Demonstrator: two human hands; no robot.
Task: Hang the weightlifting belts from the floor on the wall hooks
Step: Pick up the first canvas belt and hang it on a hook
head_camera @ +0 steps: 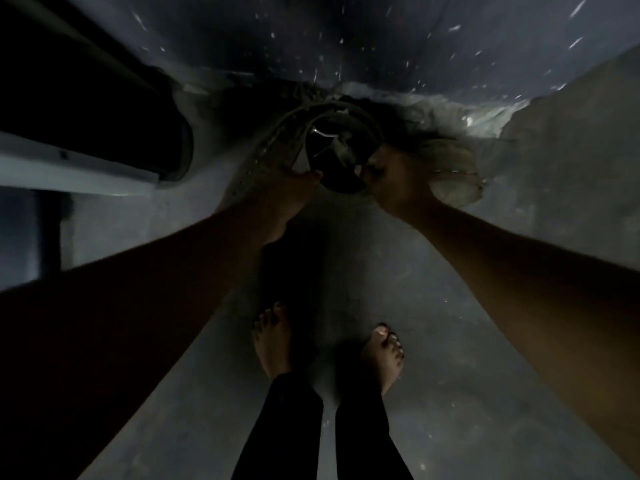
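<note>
Light is poor and the view blurred; findings are limited accordingly. My left hand (294, 188) has its grip curled on the near edge of a coiled belt (273, 150), which sits low over the floor (450, 306), close to the base of the wall (381, 46). My right hand (391, 178) grips the opposite side of the coil. I judge two hands are used because the stiff loop would spring open under one. A dark round shape (332, 164) sits inside the coil; I cannot tell what it is. A pale bundle (453, 171) lies just beside my right hand, possibly a second belt. No hooks are visible. My bare feet (273, 337) stand behind. No container is identifiable.
</note>
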